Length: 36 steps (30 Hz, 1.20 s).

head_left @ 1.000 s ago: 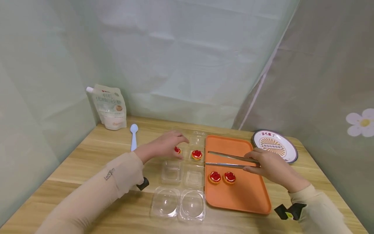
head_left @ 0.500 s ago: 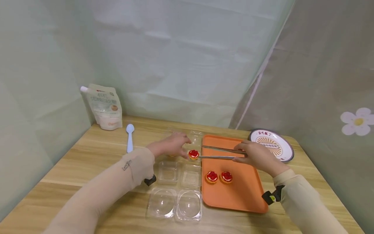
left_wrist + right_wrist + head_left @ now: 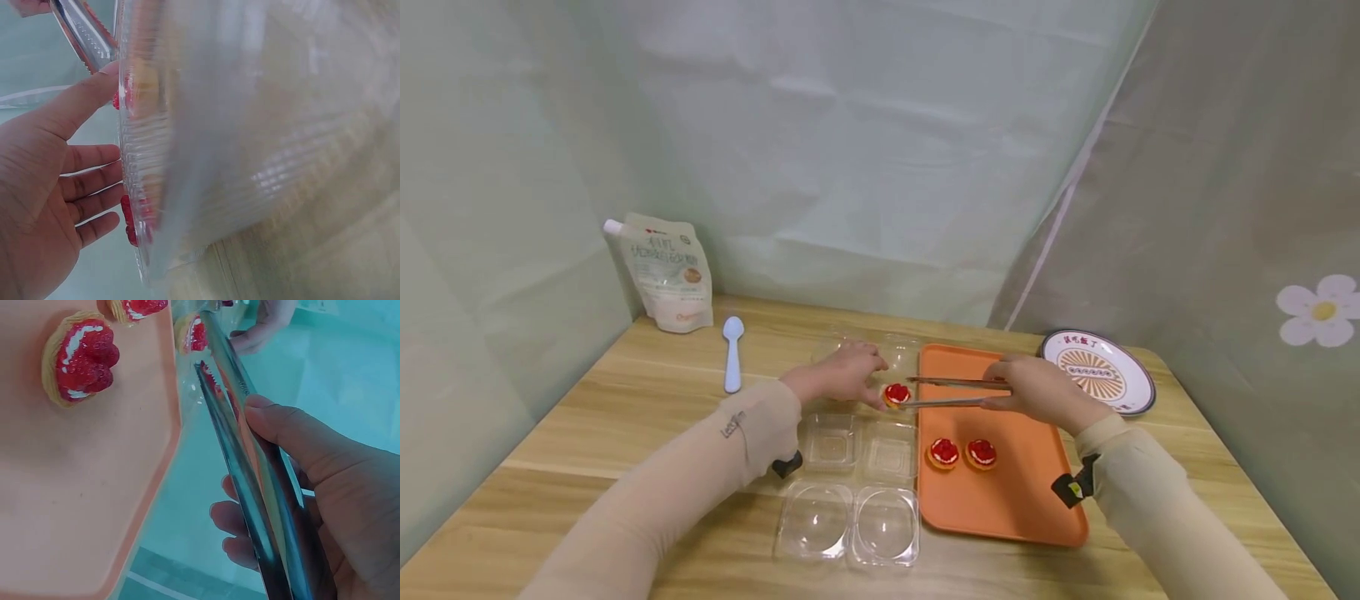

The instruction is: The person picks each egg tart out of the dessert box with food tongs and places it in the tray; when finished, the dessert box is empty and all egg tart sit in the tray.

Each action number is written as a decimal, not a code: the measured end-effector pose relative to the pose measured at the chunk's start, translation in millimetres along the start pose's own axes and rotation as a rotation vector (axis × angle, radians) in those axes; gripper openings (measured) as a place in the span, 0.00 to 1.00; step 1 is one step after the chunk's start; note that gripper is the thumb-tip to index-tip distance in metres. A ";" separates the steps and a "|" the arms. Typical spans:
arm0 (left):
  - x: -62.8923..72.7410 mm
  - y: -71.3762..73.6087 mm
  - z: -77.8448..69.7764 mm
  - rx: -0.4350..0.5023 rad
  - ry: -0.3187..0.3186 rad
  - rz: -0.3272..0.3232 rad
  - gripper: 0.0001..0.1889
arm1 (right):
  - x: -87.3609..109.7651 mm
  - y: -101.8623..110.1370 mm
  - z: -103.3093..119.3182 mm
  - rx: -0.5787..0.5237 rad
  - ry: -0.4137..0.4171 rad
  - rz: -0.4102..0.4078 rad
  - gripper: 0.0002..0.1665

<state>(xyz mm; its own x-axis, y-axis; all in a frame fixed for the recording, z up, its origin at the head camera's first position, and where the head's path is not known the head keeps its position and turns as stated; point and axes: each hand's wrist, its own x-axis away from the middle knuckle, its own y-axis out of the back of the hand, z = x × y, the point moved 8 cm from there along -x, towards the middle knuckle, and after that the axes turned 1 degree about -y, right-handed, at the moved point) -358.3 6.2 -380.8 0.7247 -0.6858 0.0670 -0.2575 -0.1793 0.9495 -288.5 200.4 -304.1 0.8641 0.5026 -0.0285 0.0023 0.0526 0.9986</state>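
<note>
My right hand (image 3: 1041, 387) grips metal tongs (image 3: 951, 382), arms apart, their tips reaching left over the tray edge to a red-topped tart (image 3: 897, 394). That tart sits in a clear plastic container (image 3: 262, 125). My left hand (image 3: 846, 372) is held over the container's left part, fingers loosely extended. In the left wrist view its thumb and fingertips are right at the container's rim, and a second tart (image 3: 130, 219) shows inside, mostly hidden by this hand in the head view. On the orange tray (image 3: 1007, 508) lie two more tarts, one left (image 3: 943, 452) and one right (image 3: 981, 452).
Nearer me lie other clear container bases (image 3: 831, 442) and domed lids (image 3: 885, 525), close against the tray's left side. A plate (image 3: 1097, 371) leans behind the tray's right corner. A pale blue spoon (image 3: 732, 358) and a standing pouch (image 3: 670, 275) are at the back left.
My right hand has moved the tongs left, off the tray's middle to the tart, and their arms have drawn closer together. My left hand has shifted right towards the same tart.
</note>
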 end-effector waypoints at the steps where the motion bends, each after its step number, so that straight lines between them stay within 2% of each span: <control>1: 0.0 0.1 0.1 0.000 0.002 0.001 0.38 | -1.8 0.3 1.0 0.006 0.005 0.004 0.17; 12: 0.4 1.9 0.3 0.002 0.015 -0.017 0.39 | -17.3 4.4 16.3 0.071 0.065 0.024 0.16; 17: 0.6 4.0 -1.8 0.007 0.017 -0.031 0.38 | -20.0 2.0 16.5 0.081 0.063 0.036 0.15; 36: 2.8 -1.0 -0.8 0.037 0.052 -0.037 0.38 | -13.6 -0.9 18.6 0.040 0.082 0.008 0.14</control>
<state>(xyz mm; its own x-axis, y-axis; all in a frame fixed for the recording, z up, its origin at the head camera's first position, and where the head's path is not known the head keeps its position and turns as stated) -355.5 5.0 -381.4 0.7660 -0.6409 0.0492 -0.2530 -0.2303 0.9397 -290.9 177.4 -303.7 0.8198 0.5723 -0.0227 0.0171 0.0151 0.9997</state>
